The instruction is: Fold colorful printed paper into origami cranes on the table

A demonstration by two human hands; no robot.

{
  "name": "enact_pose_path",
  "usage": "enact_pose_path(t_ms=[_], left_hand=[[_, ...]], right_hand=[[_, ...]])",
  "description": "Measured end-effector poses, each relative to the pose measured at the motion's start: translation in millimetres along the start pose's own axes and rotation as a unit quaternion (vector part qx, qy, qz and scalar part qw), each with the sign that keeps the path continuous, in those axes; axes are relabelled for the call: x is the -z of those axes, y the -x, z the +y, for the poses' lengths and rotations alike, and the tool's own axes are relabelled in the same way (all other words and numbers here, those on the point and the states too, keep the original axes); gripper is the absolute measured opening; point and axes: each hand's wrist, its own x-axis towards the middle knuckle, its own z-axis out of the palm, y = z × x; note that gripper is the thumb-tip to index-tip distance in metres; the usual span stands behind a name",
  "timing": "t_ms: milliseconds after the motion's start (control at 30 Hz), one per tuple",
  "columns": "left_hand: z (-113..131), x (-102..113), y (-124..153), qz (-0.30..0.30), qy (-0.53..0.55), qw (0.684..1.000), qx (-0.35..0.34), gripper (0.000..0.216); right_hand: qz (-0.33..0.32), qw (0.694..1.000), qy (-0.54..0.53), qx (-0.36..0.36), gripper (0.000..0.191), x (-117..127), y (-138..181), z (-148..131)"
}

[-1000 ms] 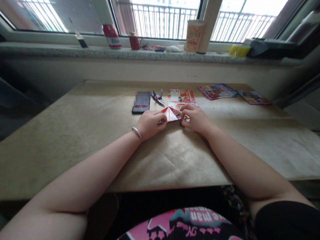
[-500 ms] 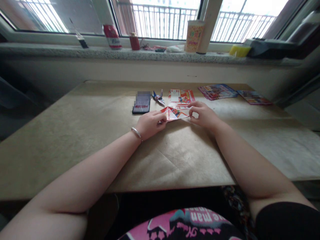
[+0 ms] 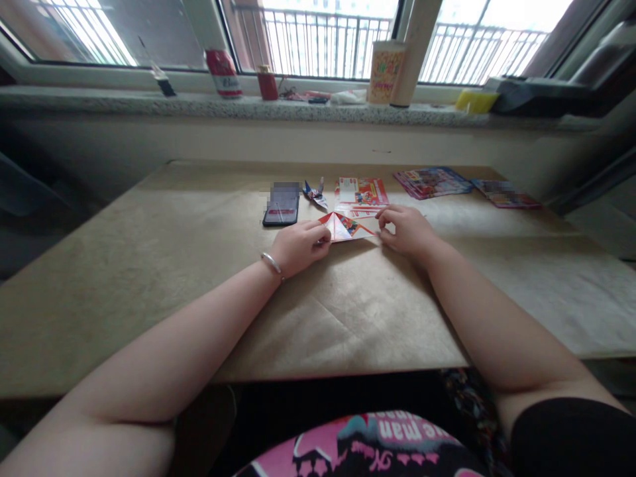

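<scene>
On the table [image 3: 308, 324], head view, I see folded paper [image 3: 346, 228]: left hand [image 3: 301, 245] pinching its left end, right hand [image 3: 408, 229] loosely curled by the right tip, contact unclear; it should be light and crease easily, best held by edges

Both your arms [image 3: 218, 317] stretch forward and angle inward, elbows out wide. Your left grip [image 3: 299, 245] sits back-up with its fingers curled, tips kinda tucked away so hard to read. Your right grip [image 3: 405, 228] has thumb and index curved, tips a little apart.
</scene>
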Motion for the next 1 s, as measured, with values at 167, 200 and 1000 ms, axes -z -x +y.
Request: enact_pose_path(t_ms=[167,200,1000], left_hand=[[1,0,0,-0.003,-0.004,1.0,0.001,0.011],[1,0,0,-0.004,-0.005,1.0,0.0,0.012],[2,-6,-6,-0.023,-0.031,0.995,-0.095,0.019]], right_hand=[[0.036,0.997,-0.072,0.004,0.008,-3,-3,-20],[0.026,0.996,-0.078,0.019,0.009,-4,-3,-27],[-0.033,0.993,-0.017,0.109,0.011,-14,-5,-64]])
